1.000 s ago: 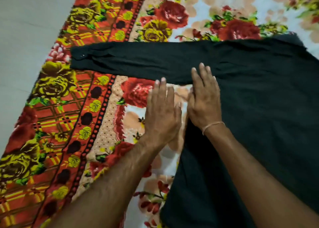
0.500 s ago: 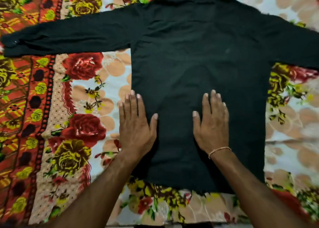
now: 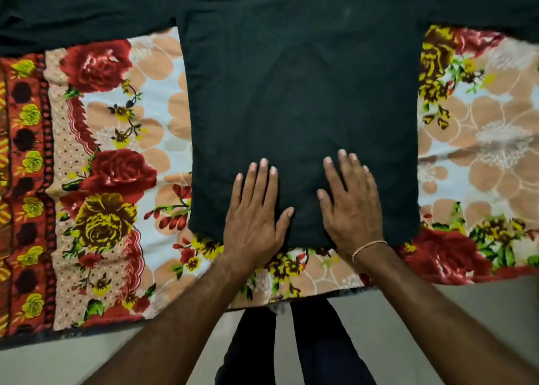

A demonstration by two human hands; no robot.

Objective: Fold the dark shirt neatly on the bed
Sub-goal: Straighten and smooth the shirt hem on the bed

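Note:
The dark shirt (image 3: 300, 93) lies spread flat on the flowered bed sheet (image 3: 116, 166), body toward me, both long sleeves stretched out left and right along the top of the view. My left hand (image 3: 256, 212) rests palm down on the shirt's lower hem, left of centre, fingers apart. My right hand (image 3: 350, 206) lies flat beside it on the hem, right of centre, a thin thread band at the wrist. Neither hand grips the cloth. The collar is out of view at the top.
The bed's near edge (image 3: 320, 294) runs just below the hem. Grey floor (image 3: 466, 311) lies beyond it, with my dark-trousered legs (image 3: 291, 349) standing against the bed. The sheet's red and orange border (image 3: 26, 180) runs down the left.
The view has swung from the left sleeve to the shirt's centre. Both hands slid from the left side seam to the middle of the hem, now close together and flat.

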